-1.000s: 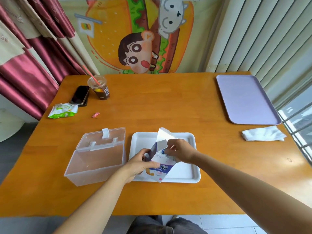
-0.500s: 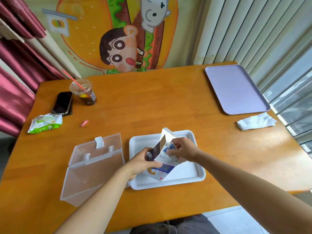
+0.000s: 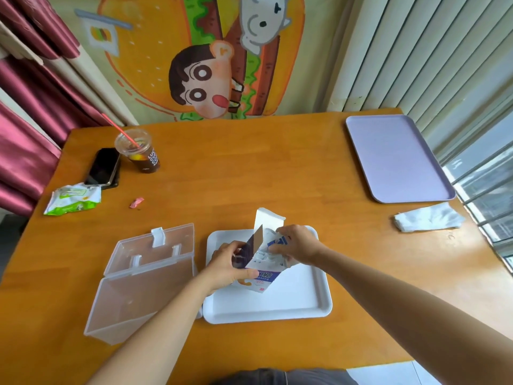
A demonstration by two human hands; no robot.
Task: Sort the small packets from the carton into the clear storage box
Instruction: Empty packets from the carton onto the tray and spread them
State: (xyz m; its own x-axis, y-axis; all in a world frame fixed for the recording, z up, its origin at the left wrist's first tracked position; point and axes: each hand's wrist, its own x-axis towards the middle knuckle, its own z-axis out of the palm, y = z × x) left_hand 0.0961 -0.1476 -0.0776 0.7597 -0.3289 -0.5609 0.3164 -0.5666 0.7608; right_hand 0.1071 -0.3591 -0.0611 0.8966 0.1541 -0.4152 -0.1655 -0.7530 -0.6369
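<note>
while left hand (image 3: 225,266) grips carton (image 3: 263,277) | right hand (image 3: 299,245) pinches packets (image 3: 265,255) at its mouth

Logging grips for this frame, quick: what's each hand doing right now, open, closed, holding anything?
Left hand: closed, gripping the carton by its side.
Right hand: closed, pinching the packets at the carton's open top.

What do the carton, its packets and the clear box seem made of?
Carton: thin printed paperboard, probably; its open flap holds a crease. Packets: crinkly white-and-blue wrapper, film or paper, unclear. Clear box: rigid transparent plastic, glossy; the table shows through.
</note>
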